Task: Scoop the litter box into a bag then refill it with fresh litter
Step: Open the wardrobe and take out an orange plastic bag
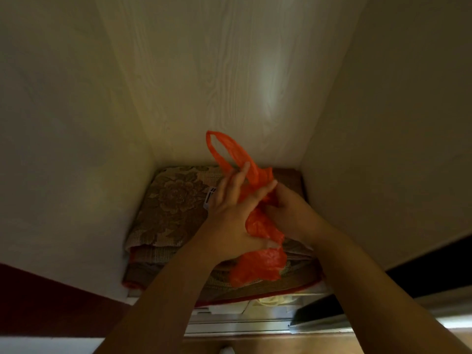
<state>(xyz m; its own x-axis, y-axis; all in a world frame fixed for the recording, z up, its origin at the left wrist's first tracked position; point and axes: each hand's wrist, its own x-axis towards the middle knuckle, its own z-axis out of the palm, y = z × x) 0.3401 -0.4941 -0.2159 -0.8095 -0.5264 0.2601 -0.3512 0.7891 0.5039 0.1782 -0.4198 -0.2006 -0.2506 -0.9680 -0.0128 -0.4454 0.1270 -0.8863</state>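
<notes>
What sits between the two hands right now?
The orange plastic bag, bunched between the left hand and right hand; both grip it. Head view.

Closet shelf with pale wood-grain walls carries folded floral blankets, stacked, filling its width.

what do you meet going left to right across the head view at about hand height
Left cupboard wall → folded floral fabric → left hand → orange plastic bag → right hand → right cupboard wall.
</notes>
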